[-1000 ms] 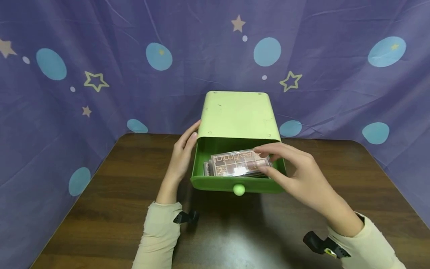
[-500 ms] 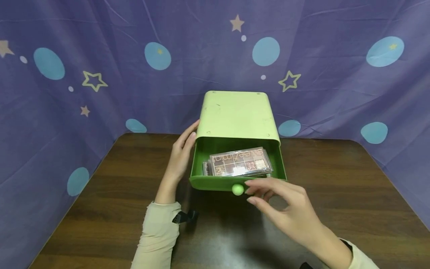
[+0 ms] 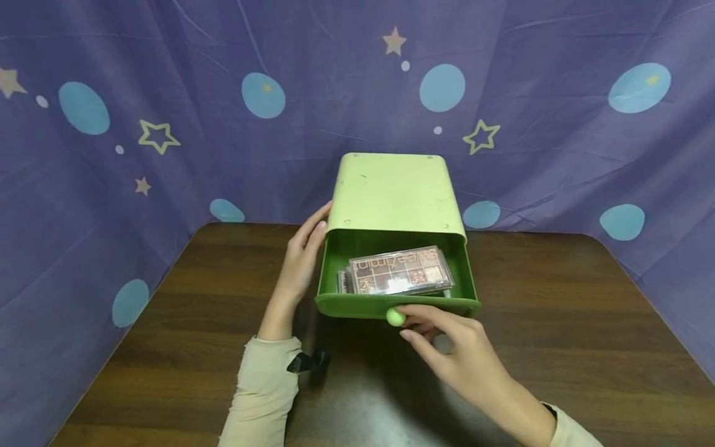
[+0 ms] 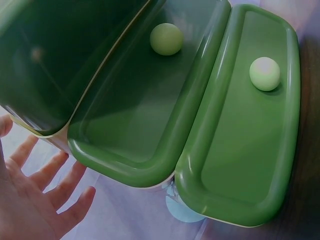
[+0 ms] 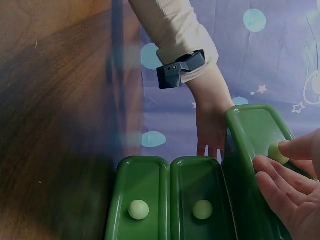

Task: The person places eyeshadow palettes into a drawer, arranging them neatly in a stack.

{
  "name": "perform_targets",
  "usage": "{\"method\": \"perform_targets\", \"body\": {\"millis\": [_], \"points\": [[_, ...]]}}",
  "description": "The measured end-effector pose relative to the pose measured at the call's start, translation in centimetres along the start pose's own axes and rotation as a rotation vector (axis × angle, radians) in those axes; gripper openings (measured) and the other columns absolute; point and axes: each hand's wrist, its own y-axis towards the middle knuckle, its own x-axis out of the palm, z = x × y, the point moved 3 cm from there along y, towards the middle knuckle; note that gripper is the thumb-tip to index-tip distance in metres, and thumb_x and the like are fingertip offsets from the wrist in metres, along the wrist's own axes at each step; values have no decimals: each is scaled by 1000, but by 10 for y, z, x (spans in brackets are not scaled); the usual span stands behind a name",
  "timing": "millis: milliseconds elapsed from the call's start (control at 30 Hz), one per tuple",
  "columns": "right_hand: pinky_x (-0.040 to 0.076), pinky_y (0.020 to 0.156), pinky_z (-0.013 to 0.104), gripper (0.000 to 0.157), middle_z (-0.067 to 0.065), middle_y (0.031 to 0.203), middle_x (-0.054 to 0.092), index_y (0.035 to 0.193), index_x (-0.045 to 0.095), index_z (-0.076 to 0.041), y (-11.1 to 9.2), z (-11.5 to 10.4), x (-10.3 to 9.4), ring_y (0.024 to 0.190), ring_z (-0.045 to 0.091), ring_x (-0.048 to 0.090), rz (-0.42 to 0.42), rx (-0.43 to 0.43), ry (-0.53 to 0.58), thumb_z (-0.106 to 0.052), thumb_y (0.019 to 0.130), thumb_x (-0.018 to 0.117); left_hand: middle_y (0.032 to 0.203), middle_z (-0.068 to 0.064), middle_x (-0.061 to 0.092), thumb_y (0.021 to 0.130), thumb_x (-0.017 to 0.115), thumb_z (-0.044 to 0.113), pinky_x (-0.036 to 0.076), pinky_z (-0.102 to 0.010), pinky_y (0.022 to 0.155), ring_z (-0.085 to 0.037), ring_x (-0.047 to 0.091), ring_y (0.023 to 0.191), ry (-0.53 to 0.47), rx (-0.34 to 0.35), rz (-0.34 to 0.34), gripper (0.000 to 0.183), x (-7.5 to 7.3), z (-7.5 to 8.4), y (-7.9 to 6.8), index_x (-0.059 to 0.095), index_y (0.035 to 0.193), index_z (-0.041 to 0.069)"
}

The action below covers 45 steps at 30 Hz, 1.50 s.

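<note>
A light green chest of drawers [image 3: 398, 192] stands on the table, with its green top drawer [image 3: 346, 305] pulled out. In that drawer lie clear-lidded eyeshadow palettes [image 3: 399, 270], stacked at a slant. My right hand [image 3: 466, 357] is at the drawer's round knob [image 3: 396, 316]; in the right wrist view, its fingers and thumb pinch the knob. My left hand [image 3: 298, 264] rests against the chest's left side, fingers straight; the left wrist view shows them spread beside the top drawer. Part of the left fingertips is hidden behind the chest in the head view.
Two lower drawers, the middle one [image 4: 125, 120] and the bottom one [image 4: 240, 150], are pushed in, each with a pale green knob. The brown wooden table [image 3: 558, 323] reaches back to a purple patterned curtain [image 3: 346, 74]. A black wrist camera [image 3: 304, 362] sits on the left sleeve.
My right hand has left the palette in the drawer and come down and leftward to the knob. The left hand stays on the chest's side, and the drawer remains pulled out.
</note>
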Motion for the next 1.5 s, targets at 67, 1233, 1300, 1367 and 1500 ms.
{"method": "perform_targets", "body": {"millis": [67,1233,1300,1367,1500], "points": [[55,69,18,38,5,101,73,118,69,-6,0,1,2,79,12,70,5,2,-3,6,82,76,148,7,48,106,45,30,36,-38,110,-11,43,135,1,0,1,43,0,0,0,50,148,18],[56,68,20,31,5,96,75,109,74,-6,13,6,3,78,13,71,100,15,6,5,80,77,149,7,47,106,44,28,35,-37,110,-9,41,136,16,10,7,43,-1,-2,1,49,148,17],[56,68,20,32,5,96,75,109,74,-6,14,7,2,78,13,71,101,22,4,6,80,77,148,6,48,106,44,28,35,-37,110,-10,41,136,11,9,9,43,0,-2,1,49,148,16],[56,68,20,32,5,96,75,109,74,-6,15,8,2,78,13,71,102,30,3,6,79,77,148,6,48,106,44,28,35,-37,110,-10,42,135,7,10,8,44,0,-1,1,49,148,16],[55,68,20,33,4,96,75,110,74,-7,17,11,2,78,13,71,107,41,-7,6,80,77,149,6,47,106,44,29,35,-38,110,-10,41,136,7,11,0,44,1,0,0,48,149,17]]}}
